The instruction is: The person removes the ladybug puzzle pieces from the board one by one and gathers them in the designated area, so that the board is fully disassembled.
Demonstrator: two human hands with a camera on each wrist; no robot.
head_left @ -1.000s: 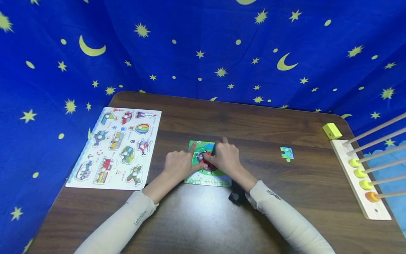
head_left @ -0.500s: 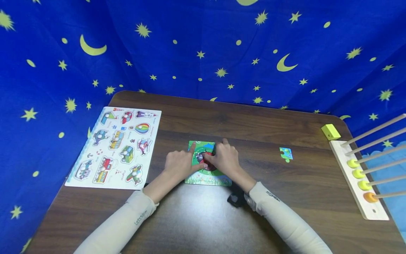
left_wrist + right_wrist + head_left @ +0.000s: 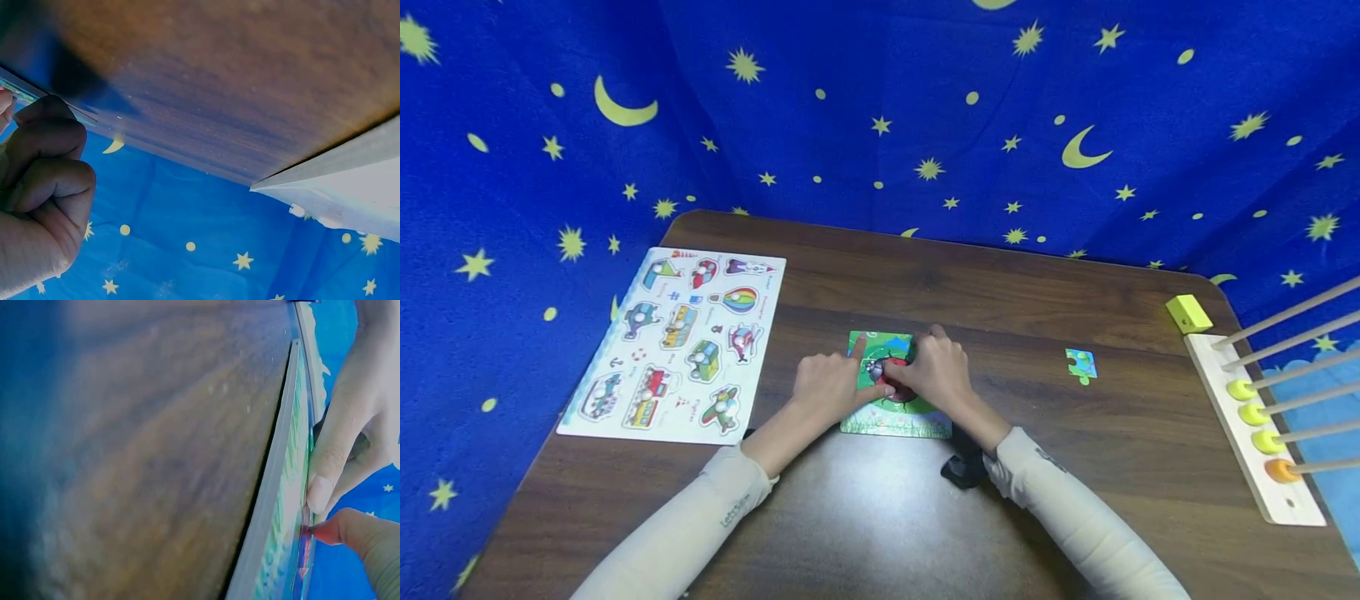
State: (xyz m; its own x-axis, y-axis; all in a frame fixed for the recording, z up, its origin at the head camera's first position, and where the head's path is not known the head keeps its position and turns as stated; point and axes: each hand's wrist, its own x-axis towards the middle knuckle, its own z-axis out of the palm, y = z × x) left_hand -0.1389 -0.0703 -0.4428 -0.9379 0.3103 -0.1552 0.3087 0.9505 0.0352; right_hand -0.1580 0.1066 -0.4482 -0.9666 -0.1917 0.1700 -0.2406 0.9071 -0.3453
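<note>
A ladybug jigsaw puzzle (image 3: pixel 895 422) lies flat on the table in the head view. My left hand (image 3: pixel 826 385) rests at its left side, index finger and thumb stretched onto the picture. In the left wrist view the other fingers (image 3: pixel 53 140) of that hand are curled. Over the puzzle's right side is my right hand (image 3: pixel 938 371), its thumb on the ladybug. The right wrist view shows this thumb (image 3: pixel 356 534) touching the puzzle surface, close to the left hand's straight thumb (image 3: pixel 322 492). The right hand's fingertips and the puzzle's upper right part are hidden.
A loose jigsaw piece (image 3: pixel 1081 365) lies right of the puzzle. A white knob-puzzle board (image 3: pixel 696 392) with vehicle pictures is at the left. On the right stand a yellow block (image 3: pixel 1189 313) and a wooden peg rack (image 3: pixel 1246 433) with rings. A starry blue curtain (image 3: pixel 850 150) hangs behind the table.
Both hands stay at the puzzle in nearly the same pose. The head view has shifted slightly.
</note>
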